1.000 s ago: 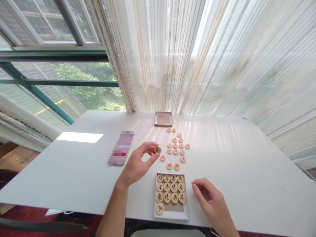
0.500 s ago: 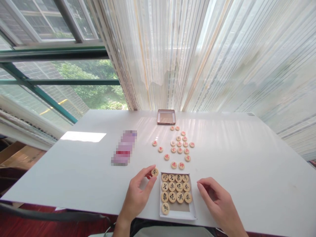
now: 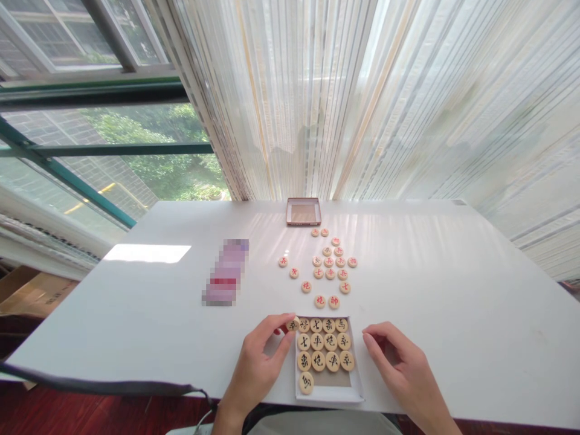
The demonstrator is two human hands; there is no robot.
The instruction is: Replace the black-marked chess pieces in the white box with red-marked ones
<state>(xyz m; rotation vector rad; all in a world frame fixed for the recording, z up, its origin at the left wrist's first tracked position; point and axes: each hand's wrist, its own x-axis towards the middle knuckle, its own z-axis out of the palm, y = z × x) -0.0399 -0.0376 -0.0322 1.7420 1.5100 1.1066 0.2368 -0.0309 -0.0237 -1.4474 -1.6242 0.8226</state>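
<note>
My left hand pinches a round wooden chess piece with a black character, held at the top left corner of a shallow white box. The box lies at the table's near edge and holds several black-marked pieces in rows. My right hand rests on the table just right of the box, fingers curled, nothing visible in it. Several red-marked pieces lie loose on the white table beyond the box.
A phone lies left of the loose pieces. A small brown-rimmed lid or tray sits at the table's far edge. Sheer curtains hang behind the table, with a window to the left. A cable runs under the near left edge.
My left hand carried the black-marked piece from above the loose pieces back toward me, down to the box's top left corner. My right hand stayed beside the box.
</note>
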